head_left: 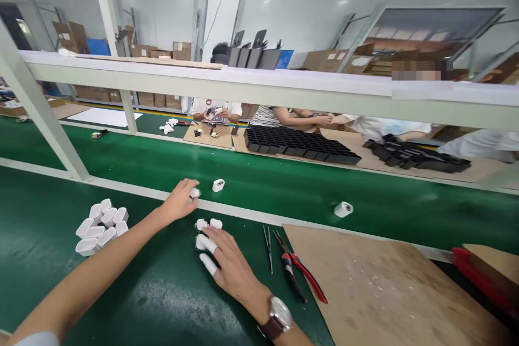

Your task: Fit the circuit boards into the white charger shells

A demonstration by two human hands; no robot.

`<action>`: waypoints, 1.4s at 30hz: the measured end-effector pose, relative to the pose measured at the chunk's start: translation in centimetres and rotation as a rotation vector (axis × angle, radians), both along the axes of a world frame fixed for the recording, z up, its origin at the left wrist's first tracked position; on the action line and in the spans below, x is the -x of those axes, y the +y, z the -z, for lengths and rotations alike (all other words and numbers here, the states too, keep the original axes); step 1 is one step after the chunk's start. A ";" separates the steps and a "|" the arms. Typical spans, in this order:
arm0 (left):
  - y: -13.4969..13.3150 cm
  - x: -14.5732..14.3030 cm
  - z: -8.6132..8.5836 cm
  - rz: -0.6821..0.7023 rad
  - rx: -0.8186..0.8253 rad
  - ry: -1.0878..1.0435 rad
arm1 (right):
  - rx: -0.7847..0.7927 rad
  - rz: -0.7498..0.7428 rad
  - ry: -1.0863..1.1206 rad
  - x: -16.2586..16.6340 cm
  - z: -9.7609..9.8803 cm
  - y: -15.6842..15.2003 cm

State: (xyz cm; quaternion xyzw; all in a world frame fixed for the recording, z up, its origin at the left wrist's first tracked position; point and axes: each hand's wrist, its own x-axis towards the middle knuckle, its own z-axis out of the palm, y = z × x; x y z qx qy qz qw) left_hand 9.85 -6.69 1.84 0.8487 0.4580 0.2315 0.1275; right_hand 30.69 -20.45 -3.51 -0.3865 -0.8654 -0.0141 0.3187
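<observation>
At the left of the frame, a bunch of white cups (pixel 107 236) sits close together on the green tabletop (pixel 162 297). Next, near the middle, the person's left hand (pixel 181 200) reaches up to the white strip (pixel 239 211), its thumb and fingers closed around a small white piece (pixel 195 193). Just below are three white bits (pixel 201 242) on the tabletop. A white case (pixel 218 185) stands on the green belt (pixel 275 189), a little right of the left hand. The right hand (pixel 233 265) is open over the bits, with fingers spread and white covers (pixel 208 265) on some fingertips. It seems to touch the bits, but the fingers hide part of them. A watch (pixel 279 314) is on that wrist. Farther right lie thin tweezers (pixel 268 248), then red and black pliers (pixel 310 277), then brown cardboard (pixel 365 281) at the lower right. Another white case (pixel 343 209) lies on the belt above the cardboard.
</observation>
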 end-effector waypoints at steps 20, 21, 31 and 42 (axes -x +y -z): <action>-13.2 15.8 1.7 -0.121 -0.382 0.286 | -0.010 0.097 -0.428 6.7 4.3 -5.7; -13.3 14.6 1.6 -0.049 -0.325 0.226 | -0.007 0.092 -0.434 6.8 4.1 -5.6; -12.7 7.8 2.8 0.302 0.135 -0.119 | 0.103 -0.042 -0.117 3.3 1.9 -4.3; -13.1 6.9 6.6 0.166 0.351 -0.296 | 0.124 -0.008 0.261 2.1 0.2 -4.1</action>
